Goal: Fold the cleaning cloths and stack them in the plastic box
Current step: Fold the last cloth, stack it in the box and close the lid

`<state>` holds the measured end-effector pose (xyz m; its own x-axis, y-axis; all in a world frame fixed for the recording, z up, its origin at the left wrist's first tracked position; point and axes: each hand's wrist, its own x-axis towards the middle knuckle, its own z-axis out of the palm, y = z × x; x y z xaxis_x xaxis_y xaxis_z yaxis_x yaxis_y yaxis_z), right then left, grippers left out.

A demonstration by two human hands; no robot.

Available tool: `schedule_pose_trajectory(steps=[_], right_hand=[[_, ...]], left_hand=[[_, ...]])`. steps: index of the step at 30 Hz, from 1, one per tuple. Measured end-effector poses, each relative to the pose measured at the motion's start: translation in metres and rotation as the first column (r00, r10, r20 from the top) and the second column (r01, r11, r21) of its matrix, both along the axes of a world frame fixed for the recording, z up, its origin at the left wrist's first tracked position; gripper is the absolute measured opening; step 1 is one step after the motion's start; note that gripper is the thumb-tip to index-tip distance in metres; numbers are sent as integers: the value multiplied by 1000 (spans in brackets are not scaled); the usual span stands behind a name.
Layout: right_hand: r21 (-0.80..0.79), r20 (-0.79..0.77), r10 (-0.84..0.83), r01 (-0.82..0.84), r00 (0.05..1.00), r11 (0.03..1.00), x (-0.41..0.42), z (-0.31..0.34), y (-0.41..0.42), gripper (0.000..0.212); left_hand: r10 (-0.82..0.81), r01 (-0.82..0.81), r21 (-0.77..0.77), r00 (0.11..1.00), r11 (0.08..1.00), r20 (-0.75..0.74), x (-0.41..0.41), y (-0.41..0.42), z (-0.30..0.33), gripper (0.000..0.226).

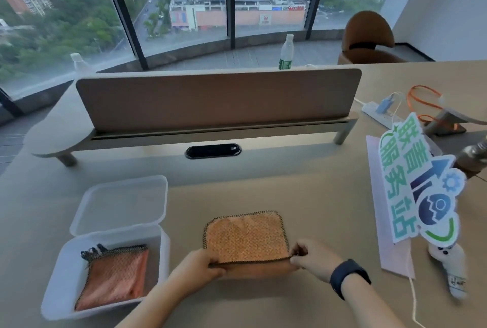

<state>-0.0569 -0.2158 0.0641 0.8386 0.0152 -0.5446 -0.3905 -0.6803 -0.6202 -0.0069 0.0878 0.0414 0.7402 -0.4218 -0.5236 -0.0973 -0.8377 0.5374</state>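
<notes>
- On the table (pixel 303 195), at 6 o'clock from the view's centre, an orange cloth (pixel 246 238) lies flat with its near edge lifted.
- The left hand (pixel 200 265) pinches the near-left corner of that cloth, fingers closed on the dark hem; the right hand (pixel 313 259) pinches the near-right corner the same way.
- At 8 o'clock sits the box (pixel 163 253), lid (pixel 121 203) hinged open toward 12 o'clock behind it.
- Inside the box lies a folded cloth (pixel 116 277), orange with a dark trim, roughly flat against the floor; whether it is one cloth or several stacked I cannot tell.
- Judged from this, at least one cloth is done and stored; the one in hand looks at the start of a fold, probably near edge carried over to the far edge.
- Left to do: finish folding it and lay it on top of the folded cloth.
- No other loose cloths show on the table, so this may be the last.
</notes>
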Motion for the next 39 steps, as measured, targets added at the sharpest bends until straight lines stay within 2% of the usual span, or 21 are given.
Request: schedule_pose_trajectory(steps=[3,8,11,19,26,29,32,34,36,39], right_hand=[[-39,-30,-11,10,1000,999,5,-16,3,19],[-150,111,-30,46,993,988,50,-16,8,20],[-198,143,-46,74,989,977,80,-23,12,8],[-299,120,-77,110,990,948,110,-60,16,12],[-354,120,-104,140,987,925,117,-77,18,10],[-376,145,-138,184,980,908,115,-78,20,11],[-386,283,-177,281,942,879,103,-66,28,24],[-326,362,-147,273,921,905,92,-57,44,25],[-276,382,-22,136,924,952,80,-57,65,19],[-260,337,144,-55,930,964,62,-63,91,17]], left_hand=[[51,-51,27,999,998,-14,-1,-2,-7,32],[309,-309,-20,950,951,38,26,-8,-5,23],[435,-433,-49,899,900,51,48,-15,-8,18],[553,-553,-12,831,833,58,72,-23,-38,36],[598,-602,1,794,799,105,75,-25,-53,34],[606,-616,6,777,788,168,75,-26,-52,26],[481,-526,0,778,850,403,70,-24,-50,22],[270,-329,25,815,944,512,69,-24,-52,22],[62,-120,82,859,989,509,71,-23,-55,27],[-148,88,156,891,984,430,74,-21,-57,41]])
